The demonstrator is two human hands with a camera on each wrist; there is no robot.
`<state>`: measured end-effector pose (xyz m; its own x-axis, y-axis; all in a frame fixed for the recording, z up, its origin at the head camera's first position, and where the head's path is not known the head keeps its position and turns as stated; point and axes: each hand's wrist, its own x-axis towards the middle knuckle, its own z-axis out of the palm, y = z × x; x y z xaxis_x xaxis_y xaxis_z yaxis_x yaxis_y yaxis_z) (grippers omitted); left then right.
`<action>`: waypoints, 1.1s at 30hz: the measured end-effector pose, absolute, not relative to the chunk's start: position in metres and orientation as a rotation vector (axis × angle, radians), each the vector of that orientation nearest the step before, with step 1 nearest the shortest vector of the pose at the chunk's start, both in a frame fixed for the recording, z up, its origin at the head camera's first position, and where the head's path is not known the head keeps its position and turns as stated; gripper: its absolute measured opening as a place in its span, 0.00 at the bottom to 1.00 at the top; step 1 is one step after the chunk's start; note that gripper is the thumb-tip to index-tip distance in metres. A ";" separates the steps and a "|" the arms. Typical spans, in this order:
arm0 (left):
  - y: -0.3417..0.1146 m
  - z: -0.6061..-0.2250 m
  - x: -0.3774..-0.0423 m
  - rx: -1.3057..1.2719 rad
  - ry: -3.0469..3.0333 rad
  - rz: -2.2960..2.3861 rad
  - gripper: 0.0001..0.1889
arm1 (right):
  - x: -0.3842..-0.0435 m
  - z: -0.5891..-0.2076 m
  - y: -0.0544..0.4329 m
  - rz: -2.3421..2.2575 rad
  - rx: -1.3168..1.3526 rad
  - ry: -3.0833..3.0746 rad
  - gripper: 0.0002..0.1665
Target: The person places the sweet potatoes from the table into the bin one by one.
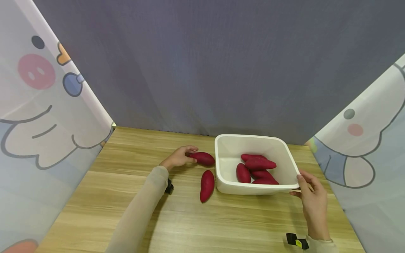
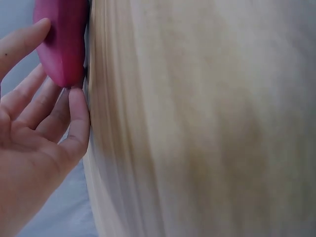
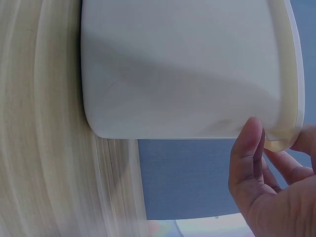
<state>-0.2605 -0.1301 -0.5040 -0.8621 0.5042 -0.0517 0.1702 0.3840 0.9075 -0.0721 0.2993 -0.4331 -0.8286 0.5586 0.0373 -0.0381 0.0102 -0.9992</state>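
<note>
My left hand (image 1: 179, 157) holds the near end of a red-skinned sweet potato (image 1: 205, 159) lying on the table just left of the white bin (image 1: 246, 190). In the left wrist view the thumb lies on the sweet potato's (image 2: 63, 49) side, with the other fingers around its tapered tip. A second sweet potato (image 1: 207, 185) rests closer to me, by the bin's front left corner. Inside the bin are several more sweet potatoes (image 1: 261, 163). My right hand (image 1: 314, 202) grips the bin's front right corner, thumb and fingers at the rim (image 3: 299, 74).
The wood-grain table (image 1: 202, 228) runs back to a grey curtain (image 1: 190, 70). Cartoon-printed sheets stand on the left (image 1: 53, 116) and right (image 1: 364, 147). A black wrist strap (image 1: 169, 187) shows beneath the left forearm, another (image 1: 292, 239) beside the right wrist.
</note>
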 end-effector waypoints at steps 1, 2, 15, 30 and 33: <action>-0.131 -0.505 -0.260 0.578 2.322 1.479 0.28 | -0.072 -0.433 0.299 1.873 -0.529 -1.862 0.20; -0.132 -0.505 -0.260 0.559 2.319 1.485 0.27 | -0.072 -0.433 0.299 1.875 -0.526 -1.859 0.20; -0.147 -0.502 -0.245 0.321 2.219 1.726 0.26 | -0.073 -0.435 0.299 1.879 -0.526 -1.856 0.20; -0.158 -0.462 -0.233 0.229 2.126 1.938 0.28 | -0.073 -0.435 0.300 1.882 -0.517 -1.842 0.20; -0.158 -0.451 -0.231 0.246 2.157 1.942 0.28 | -0.072 -0.434 0.300 1.887 -0.524 -1.850 0.20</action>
<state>-0.2306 -0.1581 -0.4507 -0.9599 0.2746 -0.0566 -0.0276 0.1082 0.9937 -0.0725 0.2998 -0.4344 -0.8296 0.5571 0.0382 -0.0491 -0.0046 -0.9988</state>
